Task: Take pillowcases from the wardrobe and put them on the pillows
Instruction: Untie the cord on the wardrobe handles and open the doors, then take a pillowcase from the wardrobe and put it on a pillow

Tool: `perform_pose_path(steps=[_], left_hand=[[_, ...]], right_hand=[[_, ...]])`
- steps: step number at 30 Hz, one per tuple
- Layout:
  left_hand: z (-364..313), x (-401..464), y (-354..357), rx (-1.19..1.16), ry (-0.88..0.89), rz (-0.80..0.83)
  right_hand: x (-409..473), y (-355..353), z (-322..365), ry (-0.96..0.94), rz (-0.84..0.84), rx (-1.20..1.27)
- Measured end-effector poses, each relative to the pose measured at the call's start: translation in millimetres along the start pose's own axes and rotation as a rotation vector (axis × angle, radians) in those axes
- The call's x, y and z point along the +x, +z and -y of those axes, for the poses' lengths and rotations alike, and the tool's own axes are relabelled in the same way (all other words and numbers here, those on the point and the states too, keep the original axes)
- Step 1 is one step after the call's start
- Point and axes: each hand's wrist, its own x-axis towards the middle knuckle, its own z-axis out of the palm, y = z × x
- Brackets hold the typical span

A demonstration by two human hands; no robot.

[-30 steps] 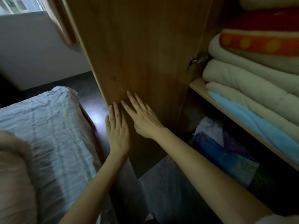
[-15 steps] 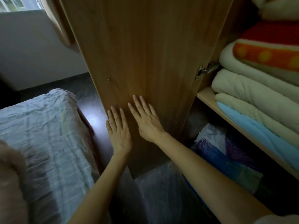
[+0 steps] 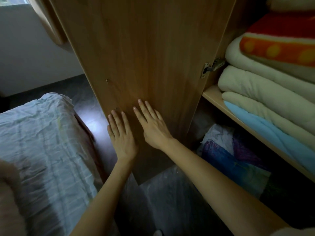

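I had two hands flat on the open wardrobe door [image 3: 144, 57]: left hand [image 3: 121, 137] and right hand [image 3: 153, 128], fingers straight, holding nothing. One shelf [image 3: 214, 97] carried four folded quilts [image 3: 265, 92]; crumpled blue-purple bedding [image 3: 235, 157], possibly the pillowcases, lay beneath. One bed [image 3: 42, 142] stood to the left.

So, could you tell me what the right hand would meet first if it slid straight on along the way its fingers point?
The right hand lies flat on the open brown wooden wardrobe door, fingers pointing up and slightly left. Sliding on, it would meet only more bare door panel; nothing else shows in that line within the frame.
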Motion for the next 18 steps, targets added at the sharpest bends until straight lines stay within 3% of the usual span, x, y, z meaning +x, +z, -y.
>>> perform_pose_path(steps=[5, 9, 18], left_hand=[[-11.7, -28.8, 19.3, -0.092, -0.033, 0.036], [-30.8, -56.9, 38.0, -0.1, 0.003, 0.203], [-93.4, -103.7, 77.6, -0.212, 0.038, 0.555]], right_hand=[[-44.1, 9.4, -17.1, 0.091, 0.074, 0.172], [-90.3, 16.5, -41.4, 0.154, 0.085, 0.247], [-210.8, 36.9, -92.7, 0.587, 0.081, 0.331]])
